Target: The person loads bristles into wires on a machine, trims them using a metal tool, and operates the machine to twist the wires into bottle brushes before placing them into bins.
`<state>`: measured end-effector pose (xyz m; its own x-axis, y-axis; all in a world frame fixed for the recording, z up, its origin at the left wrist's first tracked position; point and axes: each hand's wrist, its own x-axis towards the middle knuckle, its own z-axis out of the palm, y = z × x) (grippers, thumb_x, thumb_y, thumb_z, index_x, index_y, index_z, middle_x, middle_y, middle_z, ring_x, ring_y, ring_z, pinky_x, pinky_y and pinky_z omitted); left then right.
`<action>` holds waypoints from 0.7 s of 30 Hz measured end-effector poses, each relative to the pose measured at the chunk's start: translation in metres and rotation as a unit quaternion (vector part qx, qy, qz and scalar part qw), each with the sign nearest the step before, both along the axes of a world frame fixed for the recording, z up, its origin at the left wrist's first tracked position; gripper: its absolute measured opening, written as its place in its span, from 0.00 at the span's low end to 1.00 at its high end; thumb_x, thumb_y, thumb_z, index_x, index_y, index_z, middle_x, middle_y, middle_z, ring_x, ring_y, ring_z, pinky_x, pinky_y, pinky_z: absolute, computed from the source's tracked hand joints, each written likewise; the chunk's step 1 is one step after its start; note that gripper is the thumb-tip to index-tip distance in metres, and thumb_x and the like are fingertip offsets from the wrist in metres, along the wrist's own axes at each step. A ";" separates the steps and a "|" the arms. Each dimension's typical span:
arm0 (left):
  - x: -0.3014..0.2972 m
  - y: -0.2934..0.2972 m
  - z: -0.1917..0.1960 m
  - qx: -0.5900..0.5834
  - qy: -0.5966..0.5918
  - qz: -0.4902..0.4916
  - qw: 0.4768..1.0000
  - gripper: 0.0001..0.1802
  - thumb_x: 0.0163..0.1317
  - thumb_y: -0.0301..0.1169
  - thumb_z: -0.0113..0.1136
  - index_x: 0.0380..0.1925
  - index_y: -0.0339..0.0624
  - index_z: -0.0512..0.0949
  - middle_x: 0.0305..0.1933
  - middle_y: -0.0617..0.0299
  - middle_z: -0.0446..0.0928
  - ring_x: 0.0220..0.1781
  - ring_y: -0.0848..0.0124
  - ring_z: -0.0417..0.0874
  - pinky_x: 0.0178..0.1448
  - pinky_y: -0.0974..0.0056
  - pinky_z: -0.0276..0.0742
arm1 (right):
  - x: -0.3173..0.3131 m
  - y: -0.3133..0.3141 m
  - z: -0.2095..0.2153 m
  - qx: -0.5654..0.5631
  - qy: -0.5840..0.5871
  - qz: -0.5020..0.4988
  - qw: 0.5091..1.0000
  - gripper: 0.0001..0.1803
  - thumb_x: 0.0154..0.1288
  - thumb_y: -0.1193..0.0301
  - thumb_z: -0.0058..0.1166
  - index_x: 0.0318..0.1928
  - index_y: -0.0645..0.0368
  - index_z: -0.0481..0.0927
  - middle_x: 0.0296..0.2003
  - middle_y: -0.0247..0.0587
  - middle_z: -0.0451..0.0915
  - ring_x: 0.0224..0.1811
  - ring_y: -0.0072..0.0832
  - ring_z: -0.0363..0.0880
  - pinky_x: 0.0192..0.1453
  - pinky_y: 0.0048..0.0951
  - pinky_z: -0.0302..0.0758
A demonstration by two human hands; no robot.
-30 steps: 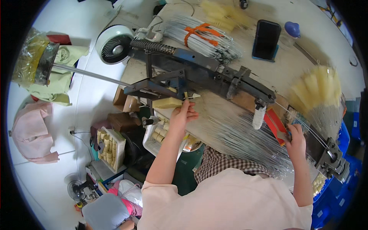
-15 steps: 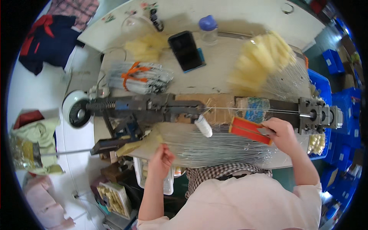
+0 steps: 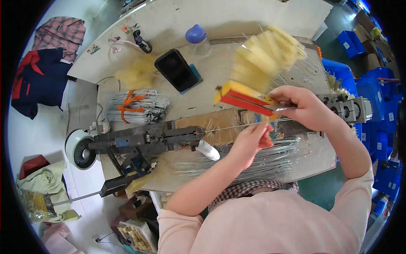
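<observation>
The right hand (image 3: pixel 302 106) is grasping a red-and-yellow block (image 3: pixel 245 101) by its right end, where a thin metal piece (image 3: pixel 285 109) is sticking out, apparently for control while leaving most of the block free above the table (image 3: pixel 215 70). The left hand (image 3: pixel 252 143) is sitting just below that end, fingers curling beside a wire (image 3: pixel 230 126); as the fingertips are overlapping things there, I cannot tell whether its grip is pinching anything. The wire is running from the dark machine (image 3: pixel 169 137) toward the clamp (image 3: pixel 347 111) at right, which is probably helping it lie straight. Loose wires (image 3: pixel 279 158) are lying side by side near the person's body, seemingly for easy reach. The block is tilting down toward the right hand, looking long and narrow, showing yellow above, red along its side and a dark lengthwise line.
</observation>
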<state>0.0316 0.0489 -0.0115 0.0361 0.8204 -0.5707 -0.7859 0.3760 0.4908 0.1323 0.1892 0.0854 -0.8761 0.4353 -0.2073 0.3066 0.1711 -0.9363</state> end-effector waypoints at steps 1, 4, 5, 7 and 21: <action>-0.004 -0.013 0.003 -0.004 0.000 0.004 1.000 0.11 0.65 0.37 0.47 0.34 0.40 0.72 0.24 0.70 0.68 0.28 0.78 0.72 0.40 0.69 0.73 | -0.003 0.007 -0.010 0.048 -0.032 0.016 0.998 0.16 0.57 0.75 0.53 0.46 0.64 0.72 0.35 0.42 0.78 0.39 0.24 0.75 0.44 0.23 0.71; -0.017 -0.040 0.010 -0.028 0.032 0.129 0.991 0.12 0.65 0.37 0.47 0.35 0.40 0.71 0.25 0.70 0.68 0.29 0.78 0.73 0.41 0.67 0.73 | -0.014 0.014 -0.034 0.165 -0.089 0.097 0.977 0.17 0.55 0.73 0.55 0.46 0.64 0.74 0.36 0.44 0.78 0.41 0.26 0.76 0.45 0.24 0.71; -0.021 -0.046 0.011 -0.033 0.024 0.146 0.988 0.11 0.65 0.37 0.47 0.36 0.40 0.71 0.25 0.70 0.68 0.29 0.78 0.73 0.42 0.67 0.74 | -0.018 0.013 -0.036 0.237 -0.111 0.155 0.953 0.17 0.54 0.73 0.56 0.46 0.64 0.75 0.36 0.45 0.78 0.41 0.27 0.76 0.46 0.25 0.71; -0.028 -0.056 0.007 -0.041 0.008 0.151 0.988 0.14 0.66 0.37 0.45 0.39 0.37 0.71 0.26 0.68 0.70 0.31 0.76 0.75 0.43 0.66 0.74 | -0.030 0.009 -0.023 0.215 -0.132 0.206 0.945 0.18 0.53 0.71 0.56 0.46 0.64 0.75 0.36 0.46 0.78 0.41 0.28 0.76 0.46 0.26 0.70; -0.034 -0.050 0.022 0.014 -0.065 0.182 0.981 0.37 0.63 0.60 0.29 0.59 0.40 0.57 0.59 0.56 0.64 0.60 0.61 0.67 0.66 0.55 0.58 | -0.026 0.006 -0.026 0.048 -0.168 0.157 0.972 0.12 0.60 0.69 0.49 0.40 0.65 0.77 0.34 0.44 0.79 0.40 0.28 0.75 0.48 0.26 0.69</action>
